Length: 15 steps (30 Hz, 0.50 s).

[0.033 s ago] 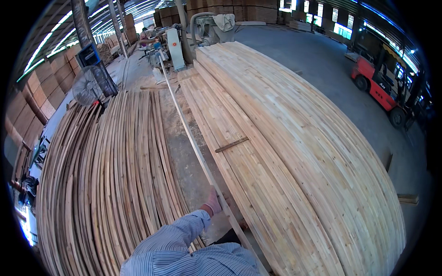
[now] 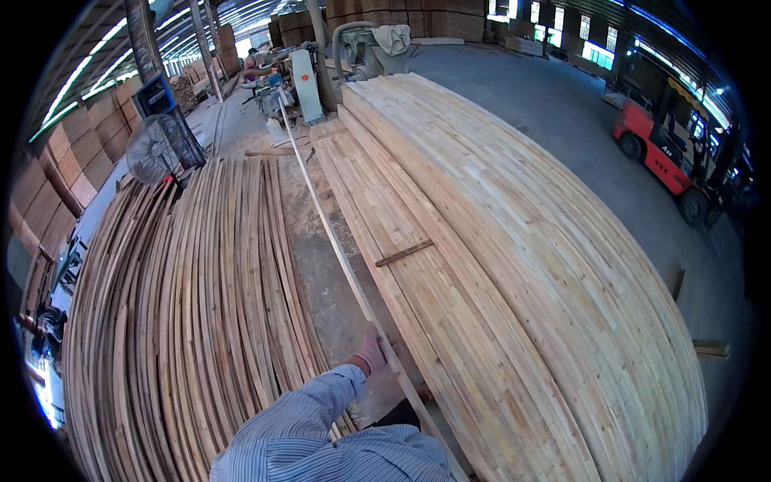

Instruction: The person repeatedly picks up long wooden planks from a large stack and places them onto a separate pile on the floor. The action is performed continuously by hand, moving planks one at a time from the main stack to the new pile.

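My left hand (image 2: 370, 351), seemingly in a pale pinkish glove, is closed around a long narrow wooden strip (image 2: 346, 273). The strip runs from the lower edge, past my body, to a machine (image 2: 273, 95) at the far end of the aisle. My striped sleeve reaches in from below. My right hand does not show; a small brownish patch beyond the strip is too unclear to name. To the right lies a stack of pale planed boards (image 2: 514, 265), with a short dark wooden stick (image 2: 404, 252) across its lower layer. A pile of rough wooden strips (image 2: 193, 305) lies on the left.
A fan (image 2: 152, 150) stands past the left pile. Beside the machine is a pale upright cabinet (image 2: 306, 86), with a person (image 2: 255, 67) behind the machine. Sawdust (image 2: 309, 205) covers part of the aisle floor. A red forklift (image 2: 660, 157) stands at the far right.
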Available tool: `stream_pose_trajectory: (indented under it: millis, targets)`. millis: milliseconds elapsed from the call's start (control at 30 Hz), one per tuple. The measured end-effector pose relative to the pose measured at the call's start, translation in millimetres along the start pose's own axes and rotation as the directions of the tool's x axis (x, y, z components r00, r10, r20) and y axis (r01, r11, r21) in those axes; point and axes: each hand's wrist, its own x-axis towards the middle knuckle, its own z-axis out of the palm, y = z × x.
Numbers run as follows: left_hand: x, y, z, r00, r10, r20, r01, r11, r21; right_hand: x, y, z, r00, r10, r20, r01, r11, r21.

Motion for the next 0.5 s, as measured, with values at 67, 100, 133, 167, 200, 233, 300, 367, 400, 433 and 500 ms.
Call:
stream_pose_trajectory:
  millis: [67, 100, 133, 167, 200, 233, 300, 367, 400, 433, 500]
  targets:
    - [-5, 0, 3, 0.993, 0.033, 0.110, -0.035, 0.999, 0.019, 3, -19, -1, 0.999, -0.032, 0.010, 0.032, 0.998, 0.060]
    - [-8, 1, 5, 0.985, 0.050, 0.166, -0.055, 0.998, 0.024, 7, -32, -4, 0.998, -0.056, 0.016, 0.054, 0.993, 0.107]
    - [-6, -2, -4, 0.978, -0.023, 0.209, 0.011, 0.998, 0.059, 15, -49, -8, 0.995, -0.098, 0.023, 0.094, 0.984, 0.153]
    - [-4, -15, -22, 0.964, -0.095, 0.249, 0.073, 0.993, 0.097, 22, -68, -11, 0.989, -0.145, 0.033, 0.135, 0.969, 0.204]
    - [0, -34, -43, 0.944, -0.167, 0.284, 0.133, 0.982, 0.136, 31, -88, -16, 0.981, -0.191, 0.040, 0.175, 0.952, 0.251]
    - [1, -59, -64, 0.850, -0.257, 0.460, 0.236, 0.966, 0.104, 37, -110, -19, 0.968, -0.245, 0.052, 0.218, 0.927, 0.305]
    - [4, -116, -105, 0.634, -0.269, 0.725, 0.140, 0.962, 0.234, 46, -153, -21, 0.926, -0.374, 0.046, 0.334, 0.872, 0.357]
    - [20, -193, -108, 0.372, -0.293, 0.881, -0.293, 0.863, 0.411, 71, -177, 10, 0.674, -0.714, -0.192, 0.739, 0.651, 0.174]
    - [9, -195, -109, 0.383, -0.352, 0.854, -0.283, 0.835, 0.471, 65, -212, -20, 0.764, -0.644, -0.027, 0.611, 0.710, 0.350]
    - [-3, -198, -107, 0.388, -0.410, 0.825, -0.271, 0.805, 0.528, 48, -252, -57, 0.809, -0.567, 0.156, 0.438, 0.758, 0.484]
    - [-55, -198, -67, 0.483, -0.618, 0.620, 0.201, 0.767, 0.609, 67, -278, -31, 0.804, -0.588, 0.089, 0.493, 0.743, 0.452]
